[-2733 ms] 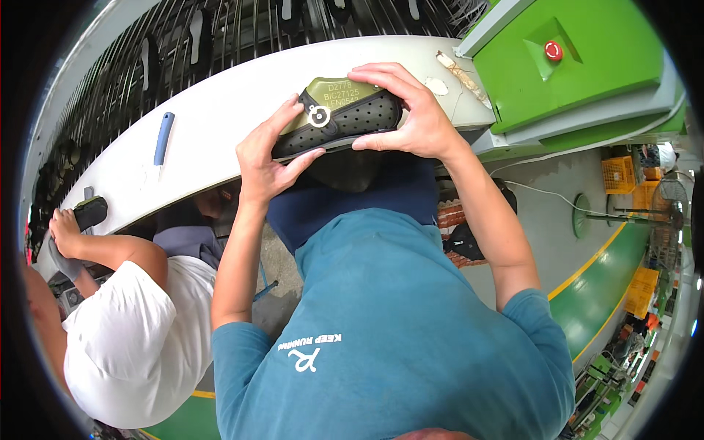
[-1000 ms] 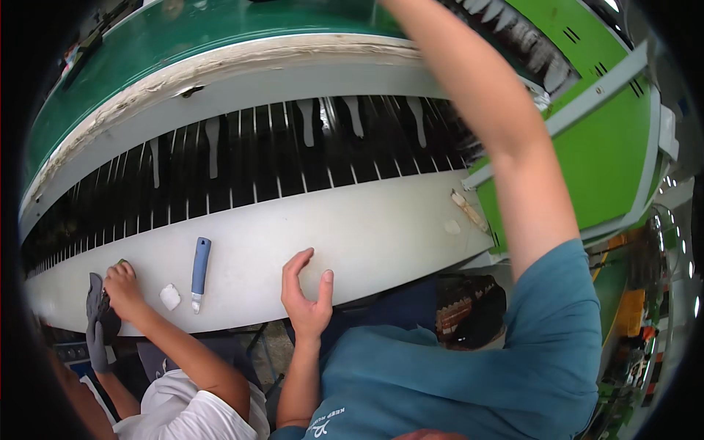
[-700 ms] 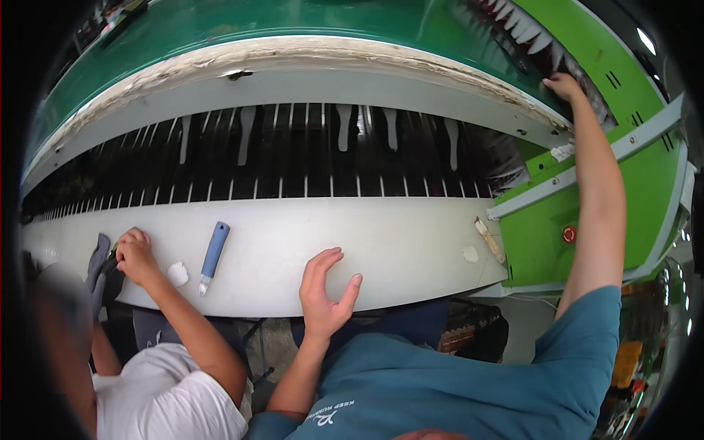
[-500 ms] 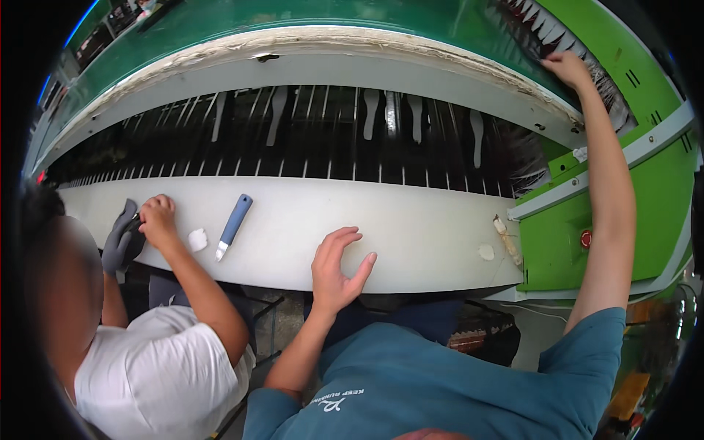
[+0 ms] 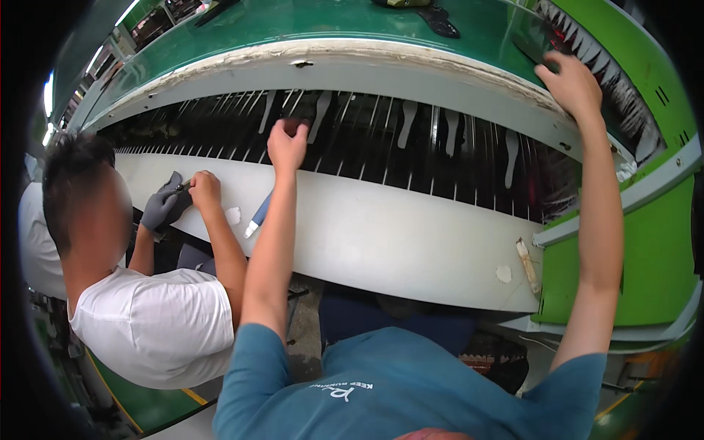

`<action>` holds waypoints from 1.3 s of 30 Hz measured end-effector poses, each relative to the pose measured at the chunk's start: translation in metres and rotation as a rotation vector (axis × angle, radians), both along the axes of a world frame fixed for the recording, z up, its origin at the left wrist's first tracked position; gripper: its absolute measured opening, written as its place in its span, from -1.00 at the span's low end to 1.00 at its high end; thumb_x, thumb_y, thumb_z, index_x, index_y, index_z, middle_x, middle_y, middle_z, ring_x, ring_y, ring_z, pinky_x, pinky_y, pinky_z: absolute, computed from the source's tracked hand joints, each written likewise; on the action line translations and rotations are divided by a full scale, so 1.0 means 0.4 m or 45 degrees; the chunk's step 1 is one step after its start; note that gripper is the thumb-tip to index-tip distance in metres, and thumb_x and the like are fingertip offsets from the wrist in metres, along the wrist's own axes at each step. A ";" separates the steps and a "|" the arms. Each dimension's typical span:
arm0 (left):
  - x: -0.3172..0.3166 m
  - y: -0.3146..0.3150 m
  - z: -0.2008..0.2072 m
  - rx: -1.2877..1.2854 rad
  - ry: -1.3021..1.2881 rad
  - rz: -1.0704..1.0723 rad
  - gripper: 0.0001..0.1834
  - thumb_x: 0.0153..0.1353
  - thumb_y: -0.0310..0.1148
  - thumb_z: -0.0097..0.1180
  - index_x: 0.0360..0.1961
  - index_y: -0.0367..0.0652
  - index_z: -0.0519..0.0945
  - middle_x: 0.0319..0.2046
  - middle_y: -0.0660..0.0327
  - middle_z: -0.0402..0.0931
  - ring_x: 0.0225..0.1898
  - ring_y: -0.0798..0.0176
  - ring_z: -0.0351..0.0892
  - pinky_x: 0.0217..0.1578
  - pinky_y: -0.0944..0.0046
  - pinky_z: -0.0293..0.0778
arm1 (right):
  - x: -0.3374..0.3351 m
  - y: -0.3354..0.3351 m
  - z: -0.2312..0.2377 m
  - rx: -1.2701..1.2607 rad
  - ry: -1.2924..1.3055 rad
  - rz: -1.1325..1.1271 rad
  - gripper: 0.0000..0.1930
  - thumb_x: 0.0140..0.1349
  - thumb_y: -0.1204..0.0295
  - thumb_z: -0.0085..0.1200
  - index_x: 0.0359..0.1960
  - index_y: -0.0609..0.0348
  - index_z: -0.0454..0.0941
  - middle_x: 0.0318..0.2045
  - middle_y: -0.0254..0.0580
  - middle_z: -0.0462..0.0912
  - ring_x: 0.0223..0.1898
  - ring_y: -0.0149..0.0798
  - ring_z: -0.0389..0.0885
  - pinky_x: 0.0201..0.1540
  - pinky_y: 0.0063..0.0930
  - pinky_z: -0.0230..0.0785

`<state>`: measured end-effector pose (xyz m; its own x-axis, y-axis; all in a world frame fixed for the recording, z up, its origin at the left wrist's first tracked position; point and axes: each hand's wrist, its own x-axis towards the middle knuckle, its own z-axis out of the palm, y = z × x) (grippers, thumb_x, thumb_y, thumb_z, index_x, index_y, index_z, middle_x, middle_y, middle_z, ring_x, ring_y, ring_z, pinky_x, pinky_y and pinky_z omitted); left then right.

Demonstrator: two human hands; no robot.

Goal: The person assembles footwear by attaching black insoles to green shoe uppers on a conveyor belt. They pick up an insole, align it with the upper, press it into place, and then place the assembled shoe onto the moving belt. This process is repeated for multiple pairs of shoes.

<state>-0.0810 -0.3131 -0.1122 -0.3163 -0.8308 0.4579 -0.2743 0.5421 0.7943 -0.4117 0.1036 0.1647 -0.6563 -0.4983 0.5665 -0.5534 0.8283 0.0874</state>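
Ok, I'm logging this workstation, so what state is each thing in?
Left hand: over the slatted bed, fingers curled, contents unclear
Right hand: at the green surface's right end, fingers curled, contents unclear
Blue-handled tool: lying on the white bench, partly hidden
Tan stick: lying at the bench's right end
Grey sole-shaped pieces: spaced apart along the bed
White scraps: lying on the bench
Co-worker's grey glove: worn

Five flat grey sole-shaped pieces [image 5: 407,125] lie spaced apart along a dark barred bed [image 5: 367,150].
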 end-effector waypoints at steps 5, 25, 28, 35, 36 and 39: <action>-0.001 -0.377 -0.128 -0.184 -0.807 0.501 -0.29 0.24 0.04 0.50 0.22 -0.21 0.54 0.20 -0.20 0.63 0.20 -0.33 0.71 0.17 -0.24 0.70 | 0.041 0.010 -0.023 -0.233 -0.099 -0.001 -0.47 0.34 -0.09 0.18 0.18 -0.12 0.82 0.01 -0.12 0.80 0.10 0.00 0.77 0.15 -0.05 0.61; -0.004 -0.463 -0.014 -0.564 -0.926 0.412 -0.50 0.28 -0.04 0.44 0.07 -0.20 0.73 -0.02 -0.21 0.78 0.08 -0.36 0.77 0.08 -0.26 0.71 | 0.031 -0.004 -0.025 -0.206 -0.147 0.054 -0.53 0.36 -0.10 0.18 0.06 -0.11 0.84 -0.07 -0.17 0.82 0.02 0.02 0.78 0.10 -0.04 0.61; -0.049 -0.333 0.055 -0.550 -0.564 0.455 -0.66 0.36 -0.03 0.39 -0.10 -0.06 0.85 -0.17 -0.14 0.82 -0.05 -0.29 0.81 -0.03 -0.23 0.73 | 0.030 0.005 -0.025 -0.184 -0.159 0.036 -0.53 0.36 -0.11 0.17 0.06 -0.13 0.85 -0.07 -0.15 0.85 0.02 0.04 0.81 0.10 -0.03 0.63; -0.017 -0.201 0.136 -0.556 -0.208 0.471 -0.66 0.24 -0.17 0.45 -0.24 -0.29 0.82 -0.28 -0.27 0.76 -0.16 -0.38 0.80 -0.12 -0.19 0.70 | 0.006 0.021 -0.037 -0.201 -0.162 0.084 -0.50 0.34 -0.15 0.14 0.08 -0.18 0.85 -0.08 -0.20 0.89 0.01 0.03 0.84 0.08 -0.03 0.65; -0.043 -0.139 0.132 -0.626 -0.135 0.398 -0.66 0.23 -0.17 0.46 -0.33 -0.31 0.82 -0.36 -0.25 0.75 -0.24 -0.39 0.79 -0.13 -0.21 0.70 | 0.003 0.029 -0.038 -0.206 -0.135 0.084 -0.50 0.34 -0.15 0.14 0.08 -0.18 0.85 -0.08 -0.20 0.89 0.01 0.03 0.84 0.07 -0.04 0.65; -0.059 -0.111 0.041 -0.553 -0.555 0.062 -0.60 0.18 -0.12 0.53 -0.25 -0.32 0.83 -0.25 -0.22 0.79 -0.20 -0.32 0.81 -0.04 -0.15 0.71 | 0.009 0.013 -0.035 -0.216 -0.167 0.123 -0.48 0.34 -0.18 0.11 0.09 -0.18 0.85 -0.07 -0.20 0.89 0.02 0.02 0.84 0.09 -0.03 0.64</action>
<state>-0.1048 -0.3574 -0.0958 -0.5167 -0.6159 0.5948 -0.5565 0.7695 0.3133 -0.4081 0.1090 0.1507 -0.6837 -0.4670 0.5607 -0.6281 0.7679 -0.1263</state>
